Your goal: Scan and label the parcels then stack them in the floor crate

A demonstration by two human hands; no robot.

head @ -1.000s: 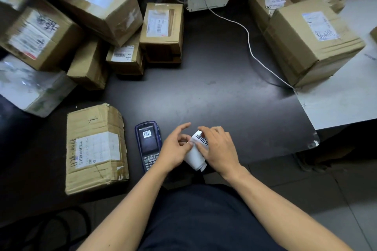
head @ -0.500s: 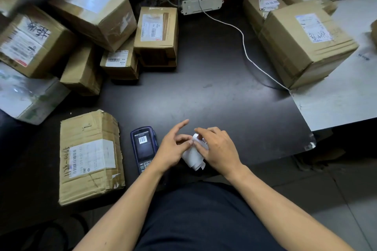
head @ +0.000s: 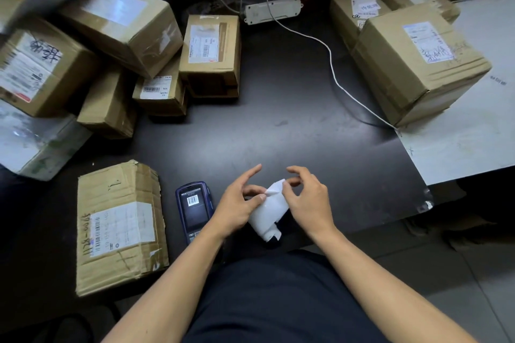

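Matte black table (head: 278, 120); both hands, left (head: 237, 209) and right (head: 309, 203), pinch a curled glossy white label strip (head: 269, 214).

white-wrapped parcel (head: 33, 145) – cut by left edge | label strip (head: 267, 214) – print hidden

Bare table (head: 278, 108) between left parcel heap (head: 117, 44) and right boxes (head: 412, 64), cable-crossed apparently.

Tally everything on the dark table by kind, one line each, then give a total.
Brown cardboard parcels: 9
Parcel wrapped in pale plastic: 1
Handheld scanner: 1
White power strip: 1
White label strip, held by the left hand and right hand: 1
Total: 13
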